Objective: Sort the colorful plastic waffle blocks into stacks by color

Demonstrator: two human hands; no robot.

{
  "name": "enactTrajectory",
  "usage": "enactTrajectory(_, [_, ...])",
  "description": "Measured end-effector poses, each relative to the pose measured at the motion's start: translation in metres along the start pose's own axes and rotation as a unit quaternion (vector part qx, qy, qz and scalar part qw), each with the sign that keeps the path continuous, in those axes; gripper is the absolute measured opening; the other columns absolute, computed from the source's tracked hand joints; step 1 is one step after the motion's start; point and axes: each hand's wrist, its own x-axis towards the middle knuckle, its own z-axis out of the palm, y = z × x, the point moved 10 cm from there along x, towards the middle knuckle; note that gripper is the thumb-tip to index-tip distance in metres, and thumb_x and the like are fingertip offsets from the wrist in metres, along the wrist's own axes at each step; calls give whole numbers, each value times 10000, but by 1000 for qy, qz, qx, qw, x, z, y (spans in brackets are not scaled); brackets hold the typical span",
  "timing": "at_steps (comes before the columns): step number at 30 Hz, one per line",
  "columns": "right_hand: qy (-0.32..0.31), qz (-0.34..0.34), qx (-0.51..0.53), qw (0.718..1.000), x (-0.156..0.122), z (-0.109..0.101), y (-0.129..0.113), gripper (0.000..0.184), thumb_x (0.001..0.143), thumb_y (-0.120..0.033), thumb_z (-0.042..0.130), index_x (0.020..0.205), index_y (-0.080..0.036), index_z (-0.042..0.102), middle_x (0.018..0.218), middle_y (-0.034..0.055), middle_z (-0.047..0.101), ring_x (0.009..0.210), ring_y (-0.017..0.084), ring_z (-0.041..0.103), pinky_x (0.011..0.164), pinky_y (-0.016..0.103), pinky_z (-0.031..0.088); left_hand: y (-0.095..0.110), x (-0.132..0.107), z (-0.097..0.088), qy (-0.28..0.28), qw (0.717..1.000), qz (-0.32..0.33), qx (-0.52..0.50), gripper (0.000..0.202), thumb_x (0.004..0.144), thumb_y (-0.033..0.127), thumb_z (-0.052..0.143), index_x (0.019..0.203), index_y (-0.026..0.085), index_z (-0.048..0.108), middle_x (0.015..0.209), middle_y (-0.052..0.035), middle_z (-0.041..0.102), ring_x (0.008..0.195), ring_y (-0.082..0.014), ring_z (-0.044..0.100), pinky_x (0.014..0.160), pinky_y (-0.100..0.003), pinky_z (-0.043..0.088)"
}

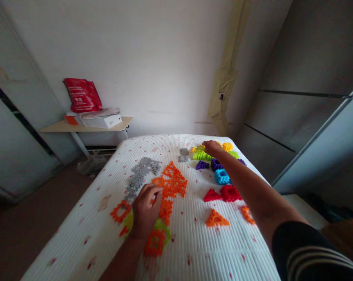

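Observation:
My left hand (148,206) is low over the joined puzzle-edged plastic pieces, its fingers curled and closed. A bit of orange shows between thumb and forefinger; I cannot tell whether it is held. Around this hand lie grey pieces (136,180), orange pieces (174,182), an orange square frame (120,212) and a yellow-green piece (167,232). Reaching to the far right, my right hand (213,148) has its fingers closed among yellow pieces (227,146) and lime-green pieces (202,155). Its fingertips are small and partly hidden, so what they pinch is unclear.
Dark purple pieces (202,165), a blue block (222,176), red pieces (230,193) and an orange triangle (216,218) lie along the right of the padded bed cover (194,253). A side table (59,126) with boxes and a red bag (82,95) stands at left.

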Motion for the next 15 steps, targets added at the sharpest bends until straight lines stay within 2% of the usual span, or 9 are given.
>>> enactTrajectory(5, [-18, 9, -2, 1000, 6, 12, -1, 363, 843, -168, 462, 1183, -147, 587, 1116, 180, 634, 1029, 251, 605, 845, 324, 464, -1, 0, 0, -1, 1000, -8, -3, 119, 801, 124, 520, 772, 182, 619, 763, -18, 634, 740, -124, 611, 719, -238, 492])
enactTrajectory(15, [-28, -5, -15, 999, 6, 16, -9, 349, 875, -237, 467, 1187, -142, 592, 1121, 203, 628, 1050, 272, 596, 855, 357, 461, -3, 0, -1, -3, 1000, -17, -11, 122, 794, 127, 524, 774, 192, 625, 769, -14, 634, 746, -127, 613, 717, -243, 492])
